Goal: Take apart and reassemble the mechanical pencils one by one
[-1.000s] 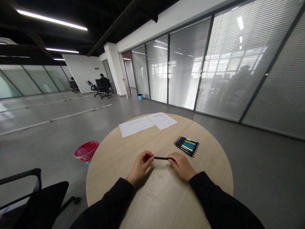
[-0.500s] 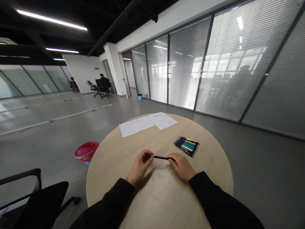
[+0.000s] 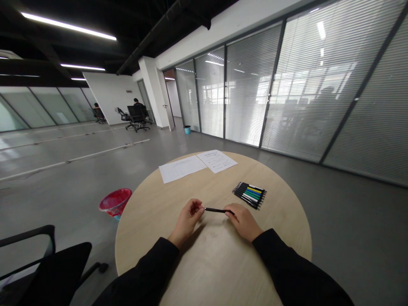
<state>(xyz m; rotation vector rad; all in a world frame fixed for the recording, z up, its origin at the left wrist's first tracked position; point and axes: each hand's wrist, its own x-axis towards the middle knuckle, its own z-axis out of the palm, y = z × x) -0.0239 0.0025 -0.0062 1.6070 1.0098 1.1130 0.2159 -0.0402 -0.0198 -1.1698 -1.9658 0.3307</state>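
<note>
Fingers of the left hand curled together, pinching the pale tip of a slim black pen; fingers of the right hand pressed together on its other end, the pen held level between both hands above a round pale-wood counter. Beyond the right hand, a tight row of black pens with green, yellow and white barrels. Farther out, two white printed paper sheets near the far rim. Off the counter's edge, on the grey concrete floor, a red plastic waste basket.

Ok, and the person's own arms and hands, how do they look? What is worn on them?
The left sleeve and right sleeve are long, plain black, reaching the wrists. The left hand and right hand are bare, without gloves.
</note>
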